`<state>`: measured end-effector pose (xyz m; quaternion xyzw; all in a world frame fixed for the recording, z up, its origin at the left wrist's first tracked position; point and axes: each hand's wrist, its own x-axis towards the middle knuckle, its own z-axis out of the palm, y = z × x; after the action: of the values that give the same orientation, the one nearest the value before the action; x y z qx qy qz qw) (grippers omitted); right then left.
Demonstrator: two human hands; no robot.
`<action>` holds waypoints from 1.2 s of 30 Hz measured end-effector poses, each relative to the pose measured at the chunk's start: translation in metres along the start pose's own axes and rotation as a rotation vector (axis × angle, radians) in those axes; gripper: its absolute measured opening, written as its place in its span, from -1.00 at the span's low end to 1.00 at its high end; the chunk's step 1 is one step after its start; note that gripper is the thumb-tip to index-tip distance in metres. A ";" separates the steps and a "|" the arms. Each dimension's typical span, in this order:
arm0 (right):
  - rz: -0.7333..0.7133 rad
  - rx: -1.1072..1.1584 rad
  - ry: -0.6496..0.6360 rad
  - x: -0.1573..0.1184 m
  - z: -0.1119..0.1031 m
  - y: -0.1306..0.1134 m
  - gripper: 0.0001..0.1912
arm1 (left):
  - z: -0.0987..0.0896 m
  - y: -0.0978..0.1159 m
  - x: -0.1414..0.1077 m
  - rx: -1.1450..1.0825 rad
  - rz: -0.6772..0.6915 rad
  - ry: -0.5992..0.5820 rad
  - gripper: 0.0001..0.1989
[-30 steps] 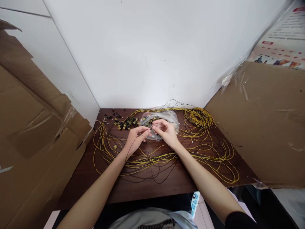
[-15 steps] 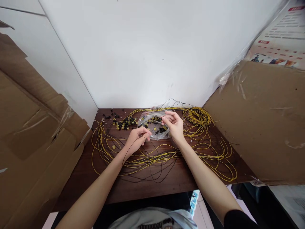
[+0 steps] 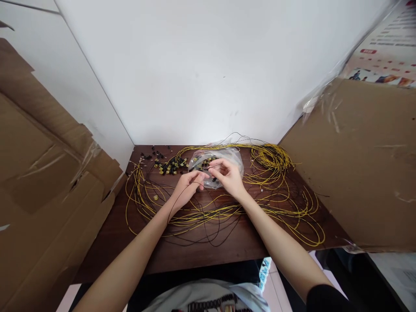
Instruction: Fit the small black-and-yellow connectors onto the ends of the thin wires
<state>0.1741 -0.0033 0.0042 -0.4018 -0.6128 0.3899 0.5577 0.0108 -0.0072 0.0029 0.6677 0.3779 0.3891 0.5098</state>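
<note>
My left hand (image 3: 186, 187) pinches a thin black wire (image 3: 172, 203), which loops back over my wrist toward the table. Close to its fingertips, the thumb and fingers of my right hand (image 3: 230, 177) are closed on a small dark piece, too small to name. Under and behind both hands lies a clear plastic bag (image 3: 239, 158) with black and yellow small parts in it. My right hand hides some of the bag. Left of it, a pile of small black and yellow parts (image 3: 170, 167) is on the table.
Yellow and black wires (image 3: 224, 211) run across the brown table (image 3: 182, 255) in front of my hands. A coil of yellow wire (image 3: 273, 158) lies at the back right. Cardboard stands on the left (image 3: 48, 173) and right (image 3: 364, 164); a white wall (image 3: 208, 86) is behind.
My right hand has moved left and slightly down, bringing its fingers close to those of my left hand. The left hand still pinches the black wire.
</note>
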 end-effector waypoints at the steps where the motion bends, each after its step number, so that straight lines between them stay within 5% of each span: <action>1: -0.004 -0.040 -0.022 -0.001 0.001 0.001 -0.80 | 0.000 0.000 0.000 -0.006 -0.003 0.004 -0.62; 11: -0.165 -0.276 -0.145 -0.005 0.001 -0.008 -0.84 | 0.000 0.005 0.000 0.029 -0.026 0.122 -0.60; 17: -0.108 -0.126 -0.151 -0.004 0.001 -0.006 -0.78 | -0.001 0.001 0.001 0.046 -0.021 0.118 -0.63; 28: -0.047 0.020 0.005 0.005 -0.015 -0.001 -0.51 | -0.003 0.001 0.002 0.072 -0.018 0.126 -0.62; 36: -0.091 -0.002 0.007 0.009 -0.025 0.000 -0.65 | -0.004 -0.002 0.003 0.061 -0.026 0.163 -0.63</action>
<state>0.1987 0.0055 0.0098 -0.3757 -0.6288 0.3621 0.5764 0.0077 -0.0026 0.0017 0.6443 0.4385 0.4237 0.4617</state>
